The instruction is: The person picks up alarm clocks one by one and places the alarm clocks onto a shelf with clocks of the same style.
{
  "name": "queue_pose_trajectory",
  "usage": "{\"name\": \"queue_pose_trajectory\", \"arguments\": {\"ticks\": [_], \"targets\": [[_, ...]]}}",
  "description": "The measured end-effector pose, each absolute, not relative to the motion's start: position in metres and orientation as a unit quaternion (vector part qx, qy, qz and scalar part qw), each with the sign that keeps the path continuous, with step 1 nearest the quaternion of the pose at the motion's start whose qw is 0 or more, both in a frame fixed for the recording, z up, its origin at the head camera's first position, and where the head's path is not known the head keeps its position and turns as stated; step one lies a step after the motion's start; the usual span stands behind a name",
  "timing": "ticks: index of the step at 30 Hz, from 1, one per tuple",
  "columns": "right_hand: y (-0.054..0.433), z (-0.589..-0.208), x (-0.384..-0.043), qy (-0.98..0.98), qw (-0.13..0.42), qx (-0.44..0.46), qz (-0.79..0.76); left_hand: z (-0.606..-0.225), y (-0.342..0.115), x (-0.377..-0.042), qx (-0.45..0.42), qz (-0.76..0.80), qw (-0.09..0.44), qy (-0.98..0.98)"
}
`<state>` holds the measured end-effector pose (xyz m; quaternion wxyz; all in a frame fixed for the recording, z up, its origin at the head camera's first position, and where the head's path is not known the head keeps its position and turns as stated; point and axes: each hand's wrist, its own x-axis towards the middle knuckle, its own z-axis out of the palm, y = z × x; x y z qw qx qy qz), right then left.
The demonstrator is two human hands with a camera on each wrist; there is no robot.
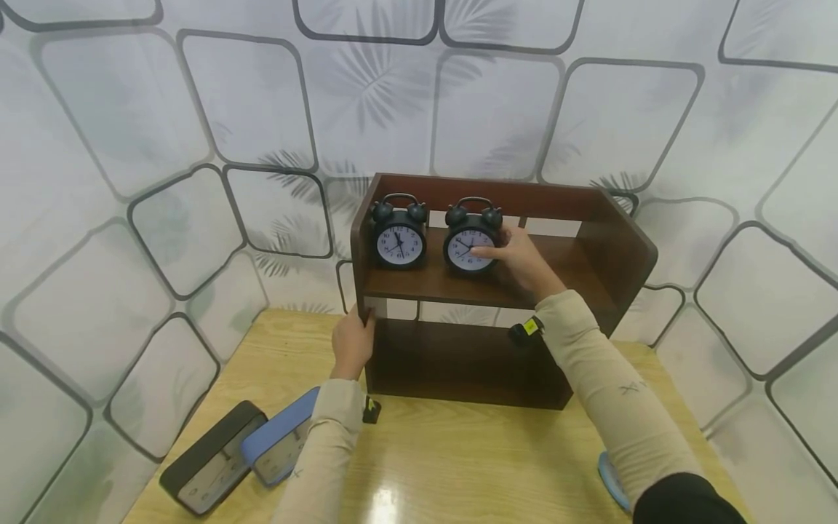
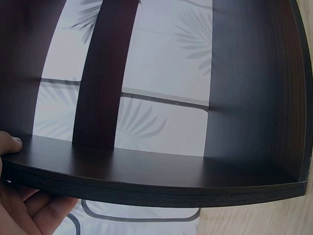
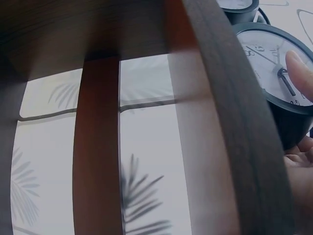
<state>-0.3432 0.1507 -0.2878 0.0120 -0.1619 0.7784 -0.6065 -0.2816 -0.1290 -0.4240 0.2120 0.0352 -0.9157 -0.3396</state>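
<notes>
A dark brown two-tier wooden shelf [image 1: 471,360] stands on the table. On its upper board are two black twin-bell alarm clocks. My right hand [image 1: 520,258] grips the right alarm clock [image 1: 470,262], thumb over its white dial and fingers behind its side; the right wrist view shows this clock [image 3: 264,58] close up beside the shelf edge. The left alarm clock [image 1: 399,246] sits untouched near the shelf's left wall. With my left hand [image 1: 352,342] I hold the left side panel, thumb inside and fingers outside, as the panel [image 2: 146,188] shows in the left wrist view.
A black box-shaped clock [image 1: 216,458] and a blue one [image 1: 281,437] lie at the table's left, partly overlapping in view. Part of a light-blue round object [image 1: 612,480] shows beside my right sleeve. Patterned cloth [image 1: 373,109] hangs behind and around the table [image 1: 458,458].
</notes>
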Motion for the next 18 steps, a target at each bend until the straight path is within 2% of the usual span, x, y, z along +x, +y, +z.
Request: {"name": "queue_pose_trajectory", "arguments": {"ticks": [8, 18], "targets": [[0.146, -0.291, -0.348, 0.770, 0.018, -0.187, -0.610, -0.423, -0.129, -0.281, 0.036, -0.337, 0.215, -0.916], [0.140, -0.294, -0.354, 0.786, 0.028, -0.174, -0.592, -0.423, -0.129, -0.281, 0.037, -0.335, 0.217, -0.916]]}}
